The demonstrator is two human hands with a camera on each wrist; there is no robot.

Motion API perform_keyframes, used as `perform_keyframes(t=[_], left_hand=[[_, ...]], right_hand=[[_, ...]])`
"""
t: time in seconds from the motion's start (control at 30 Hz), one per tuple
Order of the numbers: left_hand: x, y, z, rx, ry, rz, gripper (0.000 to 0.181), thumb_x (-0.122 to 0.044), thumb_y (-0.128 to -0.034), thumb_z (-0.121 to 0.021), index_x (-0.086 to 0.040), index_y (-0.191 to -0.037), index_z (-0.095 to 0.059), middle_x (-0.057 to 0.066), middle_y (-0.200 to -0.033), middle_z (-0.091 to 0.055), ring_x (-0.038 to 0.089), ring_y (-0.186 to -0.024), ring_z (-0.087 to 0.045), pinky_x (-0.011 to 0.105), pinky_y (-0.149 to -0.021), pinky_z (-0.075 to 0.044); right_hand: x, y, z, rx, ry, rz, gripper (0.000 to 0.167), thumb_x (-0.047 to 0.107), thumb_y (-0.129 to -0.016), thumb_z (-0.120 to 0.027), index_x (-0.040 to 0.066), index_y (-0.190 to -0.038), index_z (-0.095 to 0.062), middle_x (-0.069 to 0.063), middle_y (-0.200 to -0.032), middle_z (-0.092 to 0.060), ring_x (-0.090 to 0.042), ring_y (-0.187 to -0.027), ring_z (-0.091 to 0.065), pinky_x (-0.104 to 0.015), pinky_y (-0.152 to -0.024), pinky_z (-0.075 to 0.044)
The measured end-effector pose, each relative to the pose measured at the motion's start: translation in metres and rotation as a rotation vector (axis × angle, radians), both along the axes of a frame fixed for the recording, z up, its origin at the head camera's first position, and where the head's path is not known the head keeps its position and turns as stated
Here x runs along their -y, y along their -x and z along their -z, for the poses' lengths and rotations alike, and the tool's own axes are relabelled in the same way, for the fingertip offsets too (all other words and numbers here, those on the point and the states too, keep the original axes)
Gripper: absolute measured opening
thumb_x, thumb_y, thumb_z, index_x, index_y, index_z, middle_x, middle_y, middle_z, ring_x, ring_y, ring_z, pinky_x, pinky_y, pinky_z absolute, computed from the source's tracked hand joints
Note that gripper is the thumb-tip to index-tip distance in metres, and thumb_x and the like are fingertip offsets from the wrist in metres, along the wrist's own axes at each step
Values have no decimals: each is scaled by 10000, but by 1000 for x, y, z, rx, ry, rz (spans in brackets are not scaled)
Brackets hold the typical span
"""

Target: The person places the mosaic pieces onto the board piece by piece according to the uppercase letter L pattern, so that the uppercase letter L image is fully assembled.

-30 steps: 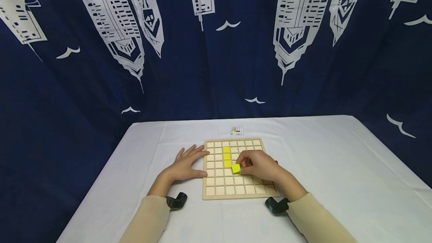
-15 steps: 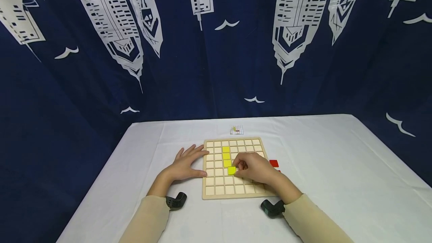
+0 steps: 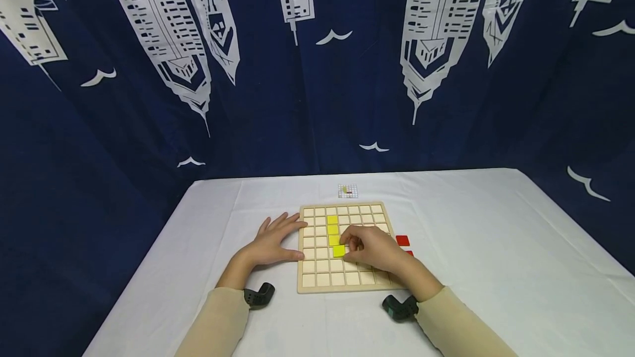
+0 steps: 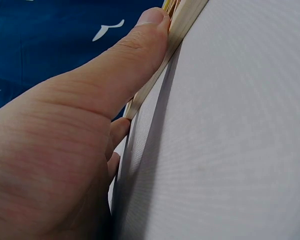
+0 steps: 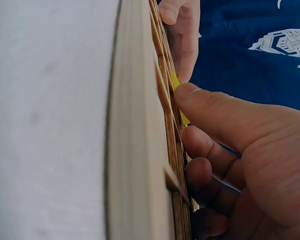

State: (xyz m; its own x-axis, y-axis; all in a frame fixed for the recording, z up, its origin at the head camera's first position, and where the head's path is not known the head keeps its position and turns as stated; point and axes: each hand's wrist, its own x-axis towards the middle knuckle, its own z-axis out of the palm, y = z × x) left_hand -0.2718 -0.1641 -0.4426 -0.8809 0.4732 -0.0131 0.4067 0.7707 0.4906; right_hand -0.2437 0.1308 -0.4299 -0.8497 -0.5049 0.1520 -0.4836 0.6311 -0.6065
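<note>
A wooden grid board [image 3: 322, 280] lies on the white table. Three yellow tiles [image 3: 333, 230] run down one of its columns. Just below them, a fourth yellow tile [image 3: 339, 251] lies nearly in line, and my right hand [image 3: 372, 247] pinches its right side with curled fingers. In the right wrist view, the thumb [image 5: 205, 102] touches that yellow tile [image 5: 183, 117]. My left hand [image 3: 273, 244] is spread at the board's left edge, its thumb [image 4: 145, 45] and fingertips resting against the wooden rim.
Two red tiles [image 3: 403, 241] lie to the right of the board, one partly hidden by my right wrist. A small printed grid card [image 3: 348, 191] sits beyond the board's far edge. A dark blue patterned curtain [image 3: 307, 98] hangs behind the table.
My right hand has moved left and slightly down with the yellow tile, from beside the column to beneath it. The red tiles have come into view. The left hand stays put.
</note>
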Motion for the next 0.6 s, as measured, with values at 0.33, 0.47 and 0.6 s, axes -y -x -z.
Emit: perform_keyframes(t=[0.33, 0.47, 0.6], left_hand=[[-1, -1, -2, 6, 5, -9, 790, -565, -789, -771, -314, -1474, -470, -17, -1670, -257, 299, -1578, -104, 602, -1254, 44], [-1, -1, -1, 8, 2, -9, 792, -565, -785, -773, -312, -1473, -473, -17, -1669, -260, 300, -1578, -104, 603, -1254, 43], [-1, -1, -1, 8, 4, -7, 791, -568, -783, -772, -311, -1470, -475, -11, -1669, -260, 304, -1577, -106, 609, -1252, 40]], right_hand=[[0, -2, -1, -4, 15, -7, 110, 166, -864, -772, 211, -920, -689, 119, -714, -547, -22, -635, -473, -181, -586, -392], [1, -4, -1, 0, 14, 7, 104, 147, -867, -759, 212, -928, -706, 121, -720, -559, -24, -648, -484, -185, -595, -405], [1, -5, 0, -7, 10, 12, 105, 163, -866, -766, 225, -934, -715, 128, -722, -563, -22, -665, -493, -189, -607, -411]])
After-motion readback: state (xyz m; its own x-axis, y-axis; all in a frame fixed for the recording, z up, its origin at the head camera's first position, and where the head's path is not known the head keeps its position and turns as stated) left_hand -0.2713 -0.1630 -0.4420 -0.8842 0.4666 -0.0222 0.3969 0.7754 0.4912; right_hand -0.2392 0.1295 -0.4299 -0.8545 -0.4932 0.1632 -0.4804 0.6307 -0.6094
